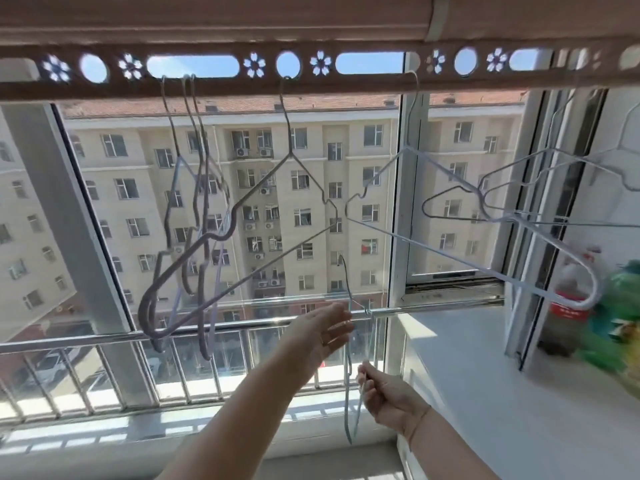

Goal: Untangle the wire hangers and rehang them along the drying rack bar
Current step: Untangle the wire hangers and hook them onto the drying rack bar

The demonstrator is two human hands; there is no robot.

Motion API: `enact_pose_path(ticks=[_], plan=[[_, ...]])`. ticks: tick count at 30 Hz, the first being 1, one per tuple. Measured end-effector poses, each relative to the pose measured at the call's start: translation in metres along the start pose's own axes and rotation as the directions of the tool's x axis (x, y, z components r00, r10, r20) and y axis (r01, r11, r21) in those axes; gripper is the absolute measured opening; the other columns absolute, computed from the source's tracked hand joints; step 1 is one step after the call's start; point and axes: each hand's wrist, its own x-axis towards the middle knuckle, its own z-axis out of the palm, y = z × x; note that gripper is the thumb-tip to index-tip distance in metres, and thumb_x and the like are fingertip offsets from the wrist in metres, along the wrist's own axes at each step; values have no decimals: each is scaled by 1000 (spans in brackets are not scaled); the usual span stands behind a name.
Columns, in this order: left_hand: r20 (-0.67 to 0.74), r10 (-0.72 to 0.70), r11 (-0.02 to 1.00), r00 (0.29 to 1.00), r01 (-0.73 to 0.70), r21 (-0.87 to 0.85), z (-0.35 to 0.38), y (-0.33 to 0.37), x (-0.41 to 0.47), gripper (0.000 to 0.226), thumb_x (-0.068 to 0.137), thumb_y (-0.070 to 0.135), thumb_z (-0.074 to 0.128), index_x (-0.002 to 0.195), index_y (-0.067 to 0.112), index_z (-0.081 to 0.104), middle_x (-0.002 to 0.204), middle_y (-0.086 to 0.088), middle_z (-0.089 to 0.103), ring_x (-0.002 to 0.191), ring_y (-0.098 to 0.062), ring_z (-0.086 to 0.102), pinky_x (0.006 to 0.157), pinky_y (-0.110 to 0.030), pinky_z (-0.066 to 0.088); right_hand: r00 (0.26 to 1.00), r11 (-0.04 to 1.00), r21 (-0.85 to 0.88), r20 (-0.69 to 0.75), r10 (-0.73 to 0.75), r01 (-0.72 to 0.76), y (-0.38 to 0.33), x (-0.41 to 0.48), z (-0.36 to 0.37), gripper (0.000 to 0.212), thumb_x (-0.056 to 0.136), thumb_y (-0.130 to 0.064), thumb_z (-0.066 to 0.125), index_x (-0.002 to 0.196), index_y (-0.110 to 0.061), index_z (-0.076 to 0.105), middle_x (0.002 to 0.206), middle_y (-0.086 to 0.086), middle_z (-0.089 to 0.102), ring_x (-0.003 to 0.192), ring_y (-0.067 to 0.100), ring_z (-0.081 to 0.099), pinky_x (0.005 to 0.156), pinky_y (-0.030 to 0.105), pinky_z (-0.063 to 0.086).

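The drying rack bar point(207, 86), brown with flower and oval cutouts, runs across the top. Several wire hangers hang from it: a tangled purple cluster point(194, 237) at left, a grey hanger point(287, 209) in the middle, a white hanger point(467, 244) to the right, and more grey hangers point(519, 188) at far right. My right hand point(388, 393) pinches a pale blue hanger point(349, 386) that hangs edge-on below the railing, its hook point(344, 268) pointing up. My left hand point(322, 332) is held out with fingers straight, touching the same hanger near its neck.
A metal window railing point(86, 339) with vertical bars crosses behind my hands. At right is a white windowsill point(467, 358) with a red-labelled bottle point(571, 299) and a green object point(623, 306). An open window frame point(453, 289) stands right of centre.
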Motion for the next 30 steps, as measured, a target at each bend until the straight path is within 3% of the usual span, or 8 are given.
enact_pose_path(ticks=[4,9,17,19,22,26,28,30], plan=[[-148,41,957,988,3,291,-4,-19,0,23,89,16,58,110,9,61,104,-8,63,97,-22,56,89,-33,45,997,999,-31,-74,6,-9,22,-5,-15,19,88,-15,55,72,-4,56,51,8,58,33,8,53,31,14,42],[-147,-19,937,989,69,342,-13,-27,1,16,89,17,58,101,9,65,99,-9,66,89,-20,60,76,-28,51,989,991,-107,-116,-94,81,42,-11,-21,20,91,-16,55,74,-5,55,55,11,59,34,8,52,33,17,45],[-144,54,868,988,25,495,-11,-27,1,18,84,7,64,101,4,67,83,-7,69,67,-13,62,59,-16,51,980,966,-190,-60,-191,176,43,-25,-12,18,93,-10,50,80,-1,59,63,16,66,45,14,62,45,22,54],[-149,107,847,983,-11,532,-11,-27,3,17,85,5,63,101,1,68,79,-8,68,64,-13,59,55,-14,48,986,965,-219,-49,-157,142,41,-28,-11,17,92,-11,52,91,3,61,72,20,68,54,18,67,50,25,56],[-130,159,797,979,-49,602,-15,-26,6,18,84,5,63,100,0,69,79,-8,70,69,-15,61,65,-19,50,992,908,-410,-57,-114,81,33,-36,-11,29,94,-18,52,104,8,58,95,23,66,75,26,68,62,30,58],[-91,211,672,973,-76,737,-21,-27,11,15,84,9,65,98,6,71,88,-3,72,79,-10,65,79,-21,51,929,612,-750,7,-370,250,3,-53,1,20,92,-20,53,91,-2,62,80,11,61,64,16,59,55,25,50],[-65,232,603,971,-91,792,-23,-28,11,14,84,10,65,95,10,72,94,-3,72,86,-12,65,87,-27,49,798,332,-875,97,-594,353,-16,-59,7,11,89,-20,58,86,-9,61,75,4,59,63,12,55,58,22,45],[-32,233,542,972,-103,834,-24,-27,12,12,84,13,65,93,14,72,94,0,71,88,-12,63,90,-30,48,675,1,-937,250,-694,348,-33,-60,8,15,86,-23,61,97,-13,61,87,0,59,77,11,54,70,19,44]])
